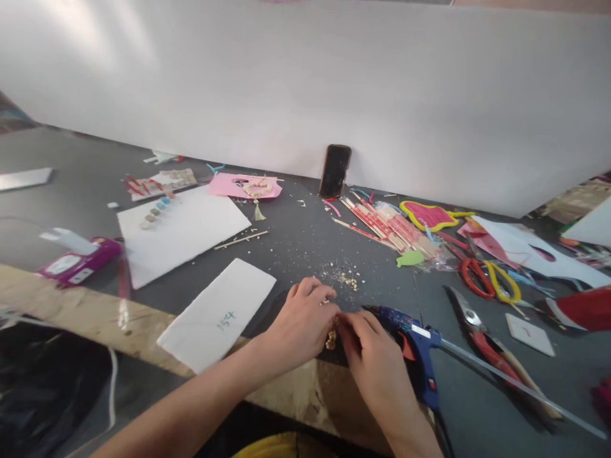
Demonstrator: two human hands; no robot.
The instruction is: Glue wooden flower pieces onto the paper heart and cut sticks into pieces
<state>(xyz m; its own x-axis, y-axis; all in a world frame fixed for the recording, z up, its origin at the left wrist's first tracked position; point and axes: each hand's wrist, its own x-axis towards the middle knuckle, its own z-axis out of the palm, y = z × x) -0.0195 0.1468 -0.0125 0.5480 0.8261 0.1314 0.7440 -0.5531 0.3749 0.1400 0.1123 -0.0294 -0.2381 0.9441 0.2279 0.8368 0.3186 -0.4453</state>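
Observation:
At the table's front edge, my left hand (303, 318) and my right hand (375, 356) meet with bent fingers. Between them shows a small tan, lumpy piece (330, 340), mostly hidden by the fingers; its kind is unclear. Both hands have their fingertips closed around it. Just beyond lie pale crumbs (351, 280) scattered on the dark tabletop (296, 248). A blue glue gun (420, 350) with a long clear glue stick (520, 385) lies right beside my right hand. Left of my left hand is a white card (219, 318) with handwriting on it.
A phone (335, 170) leans on the white wall (305, 83). To the right lie wrapped chopsticks (377, 222), scissors (477, 280) and pliers (482, 337). A white sheet (176, 245), a beaded string (258, 189) on pink paper and a purple box (81, 261) are left.

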